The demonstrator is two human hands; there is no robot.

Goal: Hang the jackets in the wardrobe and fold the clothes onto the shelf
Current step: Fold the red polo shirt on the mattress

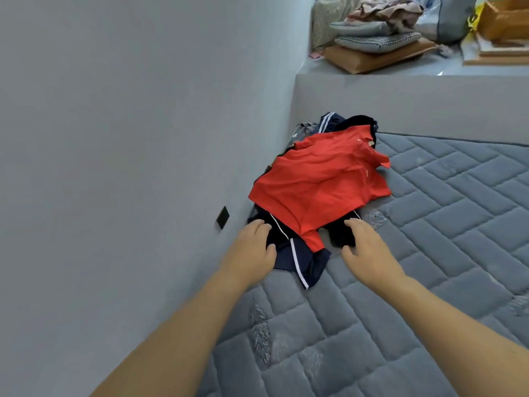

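A heap of clothes lies on a grey quilted mattress (429,224) against the wall. On top is a red polo shirt (320,179). Under it is a dark navy garment with white piping (300,262), and a navy piece with white stripes (329,121) shows at the far end. My left hand (252,250) rests on the navy garment at the heap's near left edge, thumb against the cloth. At the near right edge my right hand (363,245) has its fingers on a black fold (342,234) of cloth. Whether either hand grips the cloth is unclear.
A grey wall (114,138) runs along the left with a small black plate (222,217) near the mattress. Behind the grey headboard ledge (400,90) are stacked cushions (378,41), crumpled fabric, a brown flat box and a wicker basket (503,18).
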